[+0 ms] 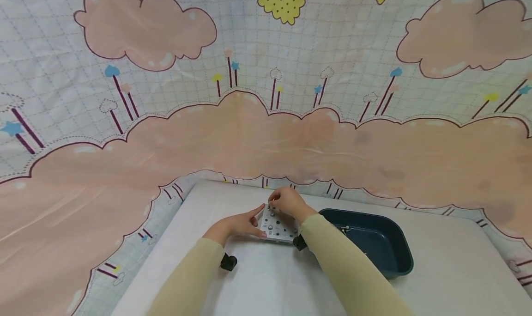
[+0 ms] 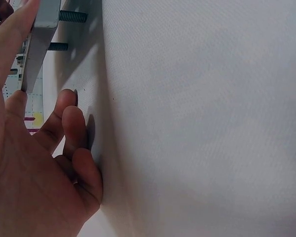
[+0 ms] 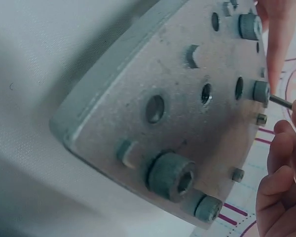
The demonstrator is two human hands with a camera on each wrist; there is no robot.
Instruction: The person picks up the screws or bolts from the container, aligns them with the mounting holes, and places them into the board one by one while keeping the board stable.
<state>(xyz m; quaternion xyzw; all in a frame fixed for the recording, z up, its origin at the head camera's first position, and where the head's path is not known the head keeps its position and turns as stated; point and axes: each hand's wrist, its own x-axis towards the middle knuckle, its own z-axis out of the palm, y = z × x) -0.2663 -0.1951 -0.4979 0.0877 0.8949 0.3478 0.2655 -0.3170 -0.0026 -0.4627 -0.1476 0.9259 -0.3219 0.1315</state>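
A silver metal plate (image 3: 123, 98) carries several socket-head screws, small pins and open holes. My left hand (image 1: 240, 224) grips its left edge, thumb at the near corner and index finger toward the far one. In the left wrist view the other fingers curl loosely below the plate, and threaded screw ends (image 2: 73, 16) stick out of its underside. Over the plate's far side, my right hand (image 1: 291, 201) pinches a thin metal hex key (image 3: 281, 101). The key's tip meets the head of a socket screw (image 3: 261, 92) near the plate's edge; fingers hide its other end.
Right of the plate, partly behind the right forearm, stands a dark blue tray (image 1: 409, 256) with small metal parts (image 1: 346, 229) inside. White cloth (image 1: 253, 283) covers the table. A patterned curtain (image 1: 291, 145) hangs along the back and sides.
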